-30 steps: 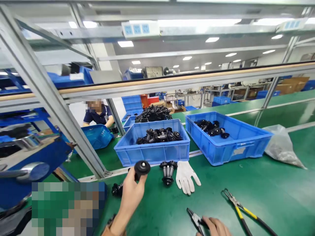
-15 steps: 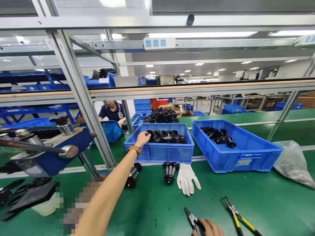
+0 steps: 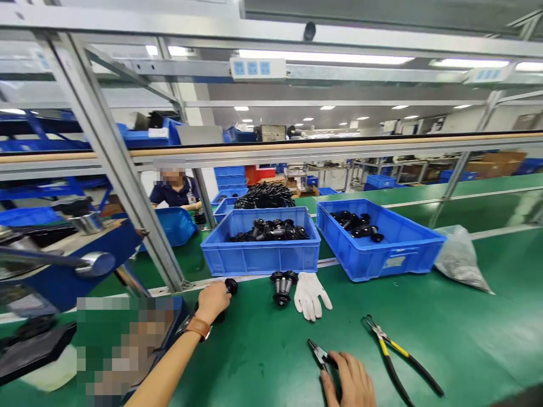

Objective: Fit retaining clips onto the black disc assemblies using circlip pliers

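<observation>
My left hand (image 3: 213, 300) is closed around a black spool-shaped part (image 3: 229, 287) lying on the green mat just in front of the middle blue bin (image 3: 260, 255). My right hand (image 3: 348, 381) rests low near the front edge, fingers curled over the handles of small black pliers (image 3: 319, 355). Two more black parts (image 3: 283, 286) stand upright beside a white glove (image 3: 310, 294). The middle bin holds several black parts (image 3: 271, 230).
A second blue bin (image 3: 396, 249) with a few black parts sits to the right, a clear plastic bag (image 3: 460, 259) beyond it. Yellow-handled pliers (image 3: 396, 355) lie right of my right hand. A blue press (image 3: 63, 260) stands left. A person (image 3: 173, 189) works behind the metal frame (image 3: 114, 164).
My left hand has drawn back from the middle bin down to the black part on the mat and closed on it. My right hand stays on the small pliers.
</observation>
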Demonstrator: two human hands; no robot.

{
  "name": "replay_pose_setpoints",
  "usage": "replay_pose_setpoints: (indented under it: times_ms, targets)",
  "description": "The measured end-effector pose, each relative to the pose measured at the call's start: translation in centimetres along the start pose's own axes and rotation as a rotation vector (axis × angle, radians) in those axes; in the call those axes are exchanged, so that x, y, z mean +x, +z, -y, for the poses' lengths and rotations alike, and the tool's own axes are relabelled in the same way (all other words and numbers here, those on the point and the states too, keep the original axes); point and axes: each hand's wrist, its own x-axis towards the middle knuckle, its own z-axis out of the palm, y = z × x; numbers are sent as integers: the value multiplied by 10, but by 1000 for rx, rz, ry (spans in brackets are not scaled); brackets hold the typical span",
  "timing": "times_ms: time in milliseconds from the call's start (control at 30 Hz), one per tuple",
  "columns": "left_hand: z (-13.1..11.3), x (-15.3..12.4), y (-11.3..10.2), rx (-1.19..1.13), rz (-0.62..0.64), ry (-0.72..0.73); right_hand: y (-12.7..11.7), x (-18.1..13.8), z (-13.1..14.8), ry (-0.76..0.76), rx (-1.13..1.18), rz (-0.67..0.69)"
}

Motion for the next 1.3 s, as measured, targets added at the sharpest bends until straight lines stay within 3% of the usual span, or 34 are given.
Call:
replay_pose_setpoints:
  times_ms: [300,833,967,1133,1200,1300]
  targets:
    - [-7,-17,24,58,-106,154,-22,11,8,-69,3,54]
    - [2,-16,24,-5,-106,123,-34,13,16,-14,22,149]
    - [-3,-20,23,-15,-184,122,-38,18,22,9,22,163]
    - [-18,-37,26,-115,-421,131,-42,21,29,48,62,154]
    - [-31,-51,31,-303,-353,111,-46,21,32,77,116,93]
    - [-55,-74,45,-569,-133,88,-58,24,24,106,167,-39]
